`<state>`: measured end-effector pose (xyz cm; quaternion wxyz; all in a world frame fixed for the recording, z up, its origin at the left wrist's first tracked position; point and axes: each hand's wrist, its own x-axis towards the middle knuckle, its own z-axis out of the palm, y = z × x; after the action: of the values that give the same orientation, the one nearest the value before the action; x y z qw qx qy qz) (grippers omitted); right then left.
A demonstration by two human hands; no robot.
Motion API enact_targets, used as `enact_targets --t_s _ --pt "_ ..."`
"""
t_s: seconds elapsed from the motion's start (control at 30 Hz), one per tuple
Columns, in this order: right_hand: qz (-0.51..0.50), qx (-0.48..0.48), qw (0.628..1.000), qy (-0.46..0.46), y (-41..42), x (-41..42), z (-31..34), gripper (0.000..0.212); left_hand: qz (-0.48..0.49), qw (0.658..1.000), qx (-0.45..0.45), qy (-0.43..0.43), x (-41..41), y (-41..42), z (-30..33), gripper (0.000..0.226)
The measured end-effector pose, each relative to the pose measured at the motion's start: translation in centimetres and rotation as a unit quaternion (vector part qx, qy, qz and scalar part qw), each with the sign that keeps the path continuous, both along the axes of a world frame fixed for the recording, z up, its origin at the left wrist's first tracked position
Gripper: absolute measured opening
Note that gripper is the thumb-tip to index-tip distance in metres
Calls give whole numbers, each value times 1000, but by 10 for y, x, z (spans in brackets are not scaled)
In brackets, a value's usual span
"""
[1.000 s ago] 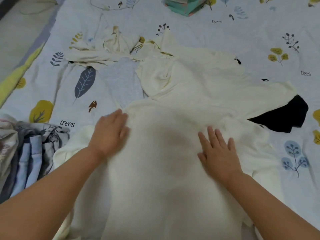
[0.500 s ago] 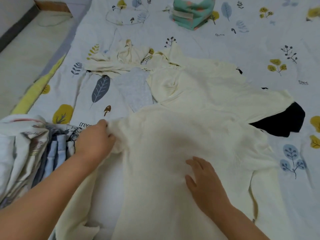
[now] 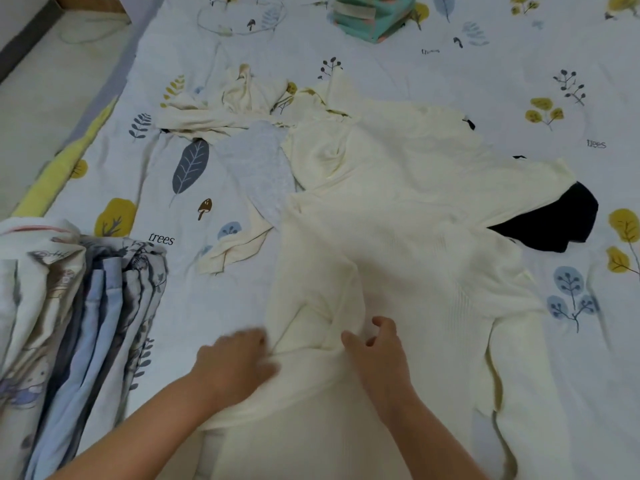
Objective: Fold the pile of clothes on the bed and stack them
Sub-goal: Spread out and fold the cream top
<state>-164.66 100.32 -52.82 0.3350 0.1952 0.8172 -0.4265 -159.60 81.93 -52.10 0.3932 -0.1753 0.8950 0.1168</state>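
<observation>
both hands work the cream sweater (image 3: 398, 271) on the bed (image 3: 519, 57): left hand (image 3: 239, 362) blurred, grip unclear; right hand (image 3: 377, 351) pinches the folded-in sleeve between them.

A bedroom in a home, seen from over the bed.

A printed bedsheet (image 3: 450, 64) with leaves, mushrooms and the word "trees" covers the mattress, with a yellow border along its left edge and pale floor (image 3: 52, 81) beyond it. Household laundry lies across it: a cream sweater (image 3: 415, 271), more cream garments (image 3: 242, 102), a dark piece (image 3: 554, 220), a stack of folded clothes (image 3: 69, 323) at the left and a teal folded bundle (image 3: 374, 19) at the top.
</observation>
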Motion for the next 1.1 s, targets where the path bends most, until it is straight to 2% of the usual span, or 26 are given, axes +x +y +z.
enact_targets --t_s 0.07,0.13,0.2,0.27,0.33,0.4,0.43,0.47,0.53,0.57,0.67,0.77,0.83,0.9,0.97,1.07,1.1 --pt "21 4 1000 -14 -5 3 0 67 9 998 54 -26 20 -4 0 29" --pt "19 -4 999 -43 -13 6 -1 62 -18 999 43 -3 32 -3 8 18" --pt "43 16 998 -39 -21 6 -5 51 -79 997 -11 17 41 5 12 30" --pt "36 13 999 -20 -24 3 -10 38 -80 996 -12 45 50 24 19 46" --pt "-35 -78 996 -27 -17 -6 -8 27 -61 992 99 49 54 47 33 54" --pt "-84 -153 984 -29 -1 -14 -3 33 -49 962 269 26 52 65 43 38" --pt "-80 -145 986 -17 8 -18 0 36 -54 948 313 34 47 68 45 33" --pt "-55 -96 994 9 18 -22 1 36 -63 945 317 56 40 68 44 29" --pt "12 46 997 63 34 -21 3 38 -45 958 249 136 20 60 35 22" --pt "30 87 992 83 39 -17 6 42 -25 961 203 184 7 54 28 20" --pt "101 139 980 102 43 3 11 57 60 944 76 317 -41 33 4 18" --pt "173 187 965 59 49 20 8 58 76 923 25 376 -86 19 -13 32" --pt "167 175 970 30 54 25 5 53 2 924 18 381 -109 16 -20 51" --pt "182 153 971 7 58 26 1 52 -86 928 32 361 -129 14 -27 55" --pt "190 119 974 -12 62 23 -3 52 -150 944 58 289 -148 5 -28 43" --pt "143 32 988 -48 72 15 -8 45 -161 959 92 214 -175 -12 -10 16" --pt "120 -5 991 -60 75 12 -9 38 -155 961 100 207 -182 -18 -3 21"
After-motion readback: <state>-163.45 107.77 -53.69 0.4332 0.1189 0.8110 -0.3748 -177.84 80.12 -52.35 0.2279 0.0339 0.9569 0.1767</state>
